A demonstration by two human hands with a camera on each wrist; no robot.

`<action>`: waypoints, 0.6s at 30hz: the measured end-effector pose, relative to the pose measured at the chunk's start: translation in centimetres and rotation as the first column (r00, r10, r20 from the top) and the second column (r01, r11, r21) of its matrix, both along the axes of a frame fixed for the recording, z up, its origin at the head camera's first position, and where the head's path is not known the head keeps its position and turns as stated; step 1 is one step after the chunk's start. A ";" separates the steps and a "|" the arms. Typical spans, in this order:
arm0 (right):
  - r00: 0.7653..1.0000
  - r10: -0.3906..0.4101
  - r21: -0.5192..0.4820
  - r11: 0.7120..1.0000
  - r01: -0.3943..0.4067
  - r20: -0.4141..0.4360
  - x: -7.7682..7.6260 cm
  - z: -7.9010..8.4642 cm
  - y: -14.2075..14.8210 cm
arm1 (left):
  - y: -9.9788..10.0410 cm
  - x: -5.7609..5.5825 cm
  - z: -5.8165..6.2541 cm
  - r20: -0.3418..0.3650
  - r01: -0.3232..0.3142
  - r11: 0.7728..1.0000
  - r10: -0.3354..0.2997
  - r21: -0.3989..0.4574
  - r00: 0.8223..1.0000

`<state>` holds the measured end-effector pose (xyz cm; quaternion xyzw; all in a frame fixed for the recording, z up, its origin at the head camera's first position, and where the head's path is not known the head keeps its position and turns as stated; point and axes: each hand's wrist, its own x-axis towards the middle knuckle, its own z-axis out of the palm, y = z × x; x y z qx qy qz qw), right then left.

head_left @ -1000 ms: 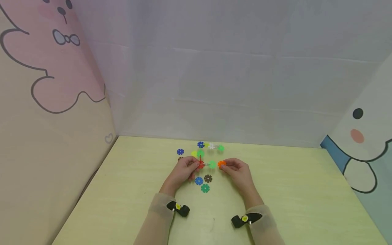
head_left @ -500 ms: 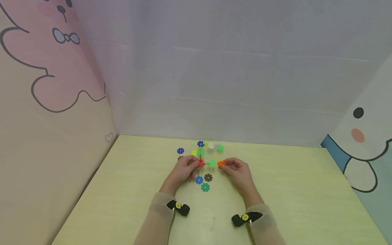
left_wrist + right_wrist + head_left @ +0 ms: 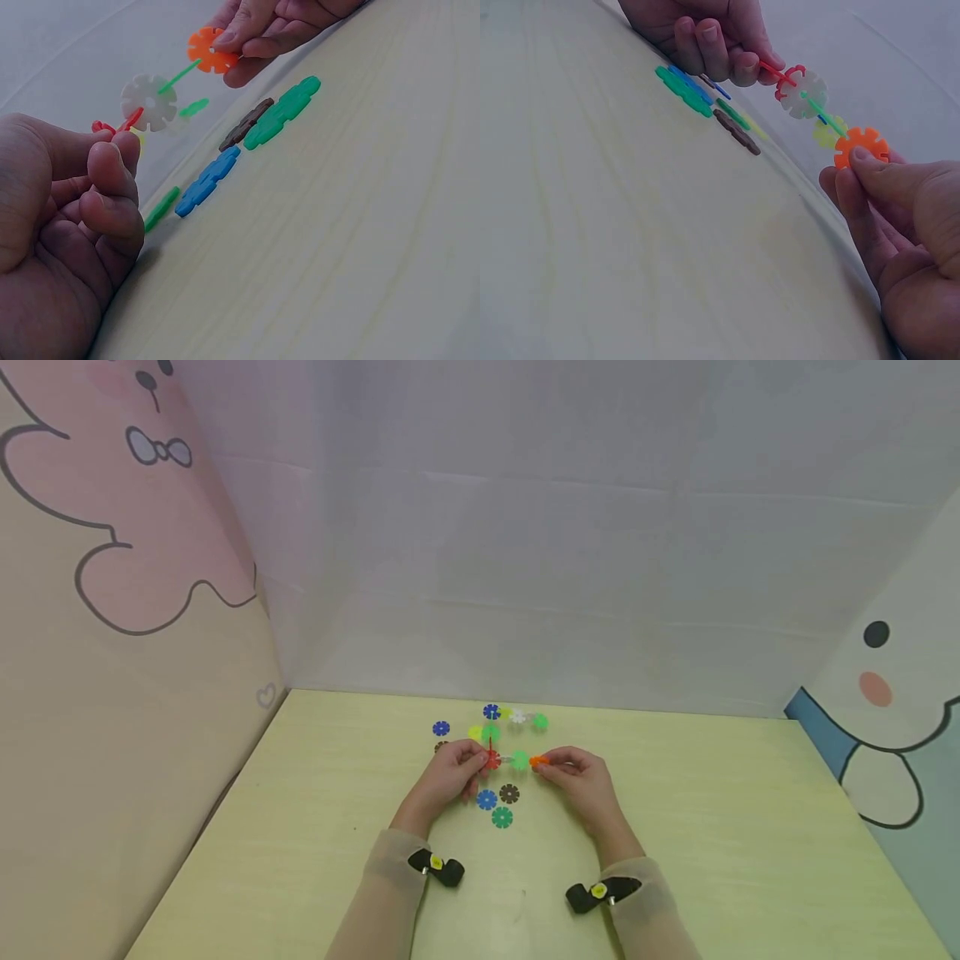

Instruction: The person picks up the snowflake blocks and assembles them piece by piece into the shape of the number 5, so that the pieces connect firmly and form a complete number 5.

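Note:
My left hand [image 3: 450,772] pinches a red notched plastic disc [image 3: 492,761] at the end of a short chain. From there the chain runs through a white disc [image 3: 136,97] to a light green disc [image 3: 520,761]. My right hand [image 3: 583,778] pinches an orange notched disc [image 3: 871,141] between thumb and fingers. The orange disc sits nearly edge-on in the head view, right at the green disc's rim. In both wrist views the green disc is seen edge-on, its end overlapping the orange one. The chain is held above the table.
Loose blue [image 3: 487,800], brown [image 3: 509,793] and dark green [image 3: 502,817] discs lie on the table [image 3: 750,827] between my arms. Behind the hands is a row of joined discs with a white one [image 3: 518,717]. A dark blue disc [image 3: 441,728] lies left of it.
My right hand has turned the orange disc from face-on to nearly edge-on in the head view and brought it slightly left against the green disc. My left hand keeps its place.

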<state>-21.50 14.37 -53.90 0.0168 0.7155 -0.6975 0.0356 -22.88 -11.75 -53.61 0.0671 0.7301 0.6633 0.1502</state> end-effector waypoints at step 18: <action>1.000 -0.003 0.074 0.997 0.003 -0.008 0.2 -0.1 -0.1 | 0.0 0.2 0.4 0.003 0.015 1.000 -0.015 -0.004 1.000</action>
